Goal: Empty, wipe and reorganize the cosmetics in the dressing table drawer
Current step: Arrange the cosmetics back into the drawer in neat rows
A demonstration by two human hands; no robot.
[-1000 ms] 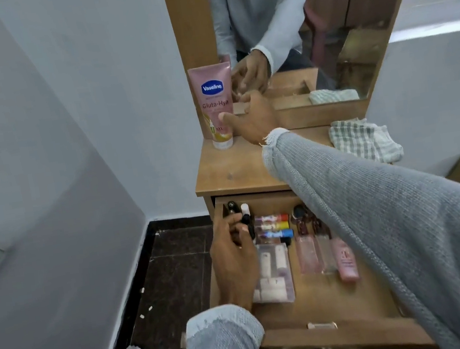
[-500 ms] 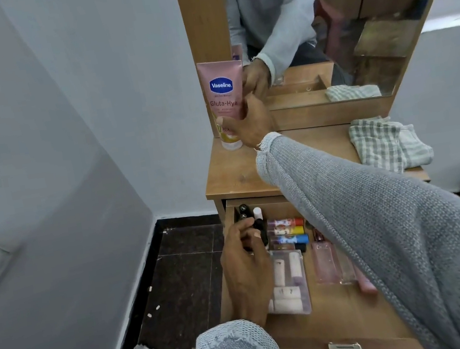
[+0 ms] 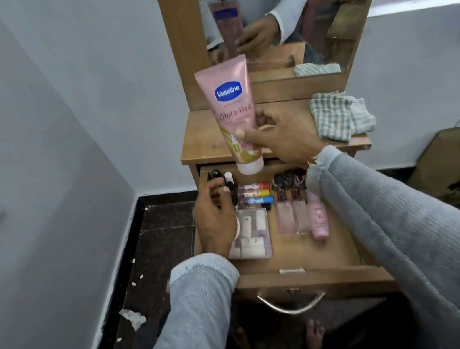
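My right hand (image 3: 280, 137) grips a pink Vaseline tube (image 3: 232, 105) cap-down in the air, above the back of the open drawer (image 3: 307, 278). My left hand (image 3: 215, 215) is inside the drawer at its back left, fingers curled round small dark bottles (image 3: 217, 176). In the drawer lie three coloured lip-balm sticks (image 3: 255, 193), a clear pack of white items (image 3: 252, 235), two clear pink bottles (image 3: 291, 216) and a pink bottle (image 3: 318, 219).
A checked cloth (image 3: 339, 116) lies on the right of the dressing table top (image 3: 205, 139). The mirror (image 3: 274, 18) stands behind. A brown paper bag (image 3: 459, 161) sits on the floor at right; paper scraps (image 3: 132, 317) lie on the dark floor at left.
My right hand has lifted the Vaseline tube off the table top and brought it toward me, over the drawer. My left hand stays on the dark bottles.
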